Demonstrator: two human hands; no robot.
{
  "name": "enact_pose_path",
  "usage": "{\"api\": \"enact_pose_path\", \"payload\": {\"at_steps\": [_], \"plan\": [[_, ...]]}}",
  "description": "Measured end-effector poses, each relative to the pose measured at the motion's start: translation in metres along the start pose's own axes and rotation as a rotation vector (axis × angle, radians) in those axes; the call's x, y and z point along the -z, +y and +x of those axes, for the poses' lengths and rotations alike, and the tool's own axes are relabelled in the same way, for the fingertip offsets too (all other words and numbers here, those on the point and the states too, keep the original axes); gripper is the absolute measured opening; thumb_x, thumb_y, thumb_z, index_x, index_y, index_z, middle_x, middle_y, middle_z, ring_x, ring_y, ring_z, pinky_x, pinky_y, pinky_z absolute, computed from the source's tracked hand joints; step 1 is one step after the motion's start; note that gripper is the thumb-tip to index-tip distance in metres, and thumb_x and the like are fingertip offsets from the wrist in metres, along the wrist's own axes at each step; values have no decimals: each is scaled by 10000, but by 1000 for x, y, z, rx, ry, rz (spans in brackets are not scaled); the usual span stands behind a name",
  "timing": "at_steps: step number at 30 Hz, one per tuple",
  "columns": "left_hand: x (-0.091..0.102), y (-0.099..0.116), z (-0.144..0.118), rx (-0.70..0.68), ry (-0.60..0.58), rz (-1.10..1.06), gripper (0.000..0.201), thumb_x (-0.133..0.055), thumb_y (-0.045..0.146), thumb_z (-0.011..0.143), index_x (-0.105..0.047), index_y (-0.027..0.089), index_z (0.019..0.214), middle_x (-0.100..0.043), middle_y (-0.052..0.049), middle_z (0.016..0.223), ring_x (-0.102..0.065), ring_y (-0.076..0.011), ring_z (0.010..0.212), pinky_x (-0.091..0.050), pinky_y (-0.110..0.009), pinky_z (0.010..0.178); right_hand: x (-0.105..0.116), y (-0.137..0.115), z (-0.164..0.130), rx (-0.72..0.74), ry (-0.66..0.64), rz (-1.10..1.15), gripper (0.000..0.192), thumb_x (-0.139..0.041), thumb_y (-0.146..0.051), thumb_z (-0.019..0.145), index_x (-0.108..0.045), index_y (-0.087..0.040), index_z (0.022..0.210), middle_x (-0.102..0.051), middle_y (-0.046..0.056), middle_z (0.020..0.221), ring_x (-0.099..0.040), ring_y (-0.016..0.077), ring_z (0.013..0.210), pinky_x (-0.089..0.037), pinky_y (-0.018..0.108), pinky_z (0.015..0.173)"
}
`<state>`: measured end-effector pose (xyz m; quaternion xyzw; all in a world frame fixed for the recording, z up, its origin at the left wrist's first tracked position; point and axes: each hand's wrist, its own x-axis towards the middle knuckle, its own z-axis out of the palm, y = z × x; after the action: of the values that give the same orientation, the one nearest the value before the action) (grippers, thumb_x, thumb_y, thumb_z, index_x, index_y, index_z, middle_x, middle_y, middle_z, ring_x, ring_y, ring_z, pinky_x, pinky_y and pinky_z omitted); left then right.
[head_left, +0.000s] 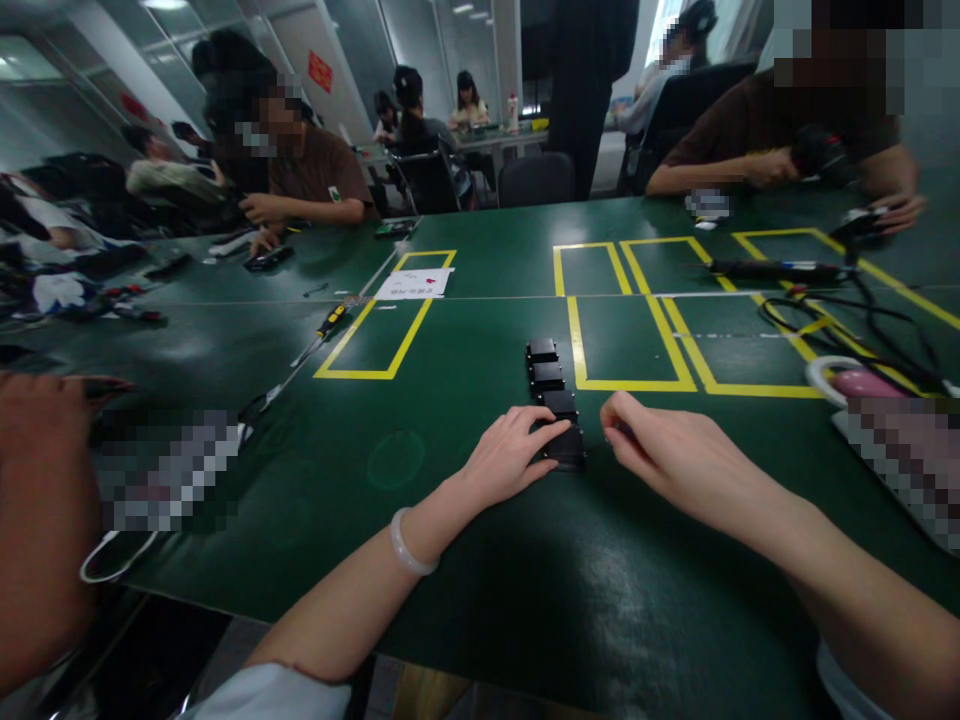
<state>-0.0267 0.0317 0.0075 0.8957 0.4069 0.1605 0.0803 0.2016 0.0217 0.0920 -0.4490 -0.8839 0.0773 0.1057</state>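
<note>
Several small black blocks lie in a short row on the green table, running away from me. My left hand, with a pale bangle on its wrist, rests flat with its fingertips on the nearest block. Just to the right of that block is my right hand, fingers curled and pinched low over the table; whether it holds anything is hidden.
Yellow tape rectangles mark the table. A screwdriver and a paper slip lie left of centre. Cables and a soldering tool lie at the right. Other people sit around the far side and left; a co-worker's arm is close on my left.
</note>
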Motion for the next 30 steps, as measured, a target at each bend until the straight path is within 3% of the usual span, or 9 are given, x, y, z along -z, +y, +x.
{"api": "enact_pose_path", "payload": {"at_steps": [5,13,18,25,30], "plan": [[0,0,0,4,-28,6,501,-568,323,908,-385,276,1373,-478,-86,1258,-487,-249,1121,-457,-418,928,-1,0,1,-19,-16,-61,233,-316,-388,965,-465,-220,902,-596,-15,621,-546,150,500,-275,257,482],[0,0,-1,12,-63,-7,510,-553,324,921,-361,265,1391,-491,-71,1236,-501,-224,1070,-458,-375,916,-1,0,0,-6,-23,17,110,-344,-307,954,-411,-222,975,-613,-18,714,-587,149,585,-302,252,517],[-1,-1,-1,13,-71,-30,509,-537,330,932,-345,272,1399,-508,-66,1227,-510,-217,1072,-458,-372,920,-2,1,1,-13,-39,-71,226,-323,-396,968,-450,-222,903,-594,-17,636,-556,156,524,-279,257,493],[-3,-2,-1,8,-69,-39,504,-530,334,936,-341,272,1399,-511,-67,1232,-510,-219,1096,-456,-376,931,-1,-1,-1,-12,0,9,124,-359,-288,940,-418,-210,1016,-612,-18,719,-574,143,574,-330,257,533],[-3,-2,-1,11,-73,-35,511,-532,334,936,-335,273,1403,-513,-63,1234,-508,-214,1093,-455,-373,935,-1,-1,-1,-45,-61,-67,227,-312,-408,969,-444,-225,942,-579,-18,659,-571,170,563,-316,271,524]]}}
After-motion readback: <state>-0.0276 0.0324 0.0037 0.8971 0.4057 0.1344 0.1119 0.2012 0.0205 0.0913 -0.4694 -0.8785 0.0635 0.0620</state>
